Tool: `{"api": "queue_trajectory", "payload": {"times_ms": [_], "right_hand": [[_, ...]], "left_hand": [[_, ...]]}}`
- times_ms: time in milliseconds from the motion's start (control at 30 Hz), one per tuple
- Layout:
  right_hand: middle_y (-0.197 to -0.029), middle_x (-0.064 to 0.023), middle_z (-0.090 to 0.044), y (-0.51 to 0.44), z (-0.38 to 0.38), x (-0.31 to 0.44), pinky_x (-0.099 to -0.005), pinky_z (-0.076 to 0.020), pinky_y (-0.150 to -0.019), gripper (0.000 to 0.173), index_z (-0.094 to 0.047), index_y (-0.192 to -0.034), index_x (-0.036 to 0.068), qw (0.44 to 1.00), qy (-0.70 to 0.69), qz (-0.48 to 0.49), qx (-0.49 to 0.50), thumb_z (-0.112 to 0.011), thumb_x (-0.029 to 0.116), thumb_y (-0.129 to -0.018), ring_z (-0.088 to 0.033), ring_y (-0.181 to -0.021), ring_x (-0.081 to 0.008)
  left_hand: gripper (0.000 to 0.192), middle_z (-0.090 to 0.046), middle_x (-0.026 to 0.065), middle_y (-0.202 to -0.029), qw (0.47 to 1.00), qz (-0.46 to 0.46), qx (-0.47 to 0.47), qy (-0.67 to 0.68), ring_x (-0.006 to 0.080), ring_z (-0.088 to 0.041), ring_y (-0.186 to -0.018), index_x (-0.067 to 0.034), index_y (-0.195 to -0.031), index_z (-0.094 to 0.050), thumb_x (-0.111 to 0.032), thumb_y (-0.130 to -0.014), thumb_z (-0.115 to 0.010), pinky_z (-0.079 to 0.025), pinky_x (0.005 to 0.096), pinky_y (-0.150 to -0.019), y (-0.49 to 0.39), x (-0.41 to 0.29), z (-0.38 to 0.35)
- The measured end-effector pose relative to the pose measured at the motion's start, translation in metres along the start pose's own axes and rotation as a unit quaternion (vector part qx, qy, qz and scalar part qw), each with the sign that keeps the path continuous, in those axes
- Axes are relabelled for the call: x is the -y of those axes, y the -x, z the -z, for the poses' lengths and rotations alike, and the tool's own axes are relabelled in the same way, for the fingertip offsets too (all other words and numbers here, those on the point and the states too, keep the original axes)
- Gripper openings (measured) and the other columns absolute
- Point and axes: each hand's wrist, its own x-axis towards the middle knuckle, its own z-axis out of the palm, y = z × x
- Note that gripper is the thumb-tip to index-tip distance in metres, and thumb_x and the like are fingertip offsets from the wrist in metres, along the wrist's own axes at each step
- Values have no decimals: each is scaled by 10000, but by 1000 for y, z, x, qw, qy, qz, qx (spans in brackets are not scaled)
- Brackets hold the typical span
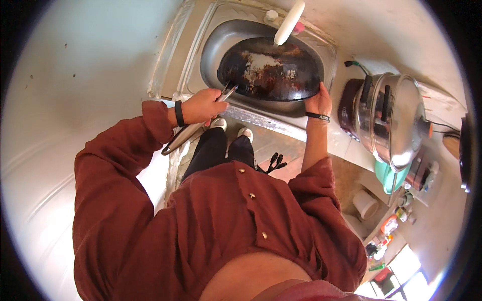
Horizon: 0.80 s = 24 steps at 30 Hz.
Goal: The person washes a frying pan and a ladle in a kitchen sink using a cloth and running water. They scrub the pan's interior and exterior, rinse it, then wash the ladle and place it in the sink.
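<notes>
A dark wok (271, 69) lies tilted in the stainless steel sink (216, 37), its scorched underside with pale worn patches facing up. My left hand (203, 107) is closed around the wok's metal handle (184, 137), close to where it joins the pan. At the right edge of the wok, my right hand (320, 101) grips the rim; its fingers are partly hidden behind the pan. Over the wok's far side hangs a white faucet spout (289, 23), its tip close above the dark surface.
Right of the sink, a steel steamer pot with a lid (399, 116) stands on a dark cooker base (348, 105). A teal basin (389, 177) sits beyond it. Lower right, a white bucket (365, 204) stands near the floor. A wall (86, 56) borders the left side.
</notes>
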Motion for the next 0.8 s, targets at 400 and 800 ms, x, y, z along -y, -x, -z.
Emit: {"api": "queue_trajectory", "payload": {"times_ms": [400,800], "right_hand": [[-1086,-177,-583,-62,-21,-20,-426,-418,-922,290,-512,-1072,-56,990,58,-2,-126,-353,148,-940,-549,-1007,-298],[-916,-105,-619,-146,13,-25,-416,-460,-780,154,-553,-909,15,991,47,-92,-84,-466,142,-896,-579,-820,-272]], "left_hand": [[239,-489,39,-561,983,52,-53,168,124,-501,-424,-18,-715,-454,-189,-856,-542,-400,266,-401,12,-33,-26],[183,-463,18,-653,823,46,5,566,68,-420,-495,-72,-763,-380,-87,-866,-530,-370,215,-417,-9,-57,-54]]}}
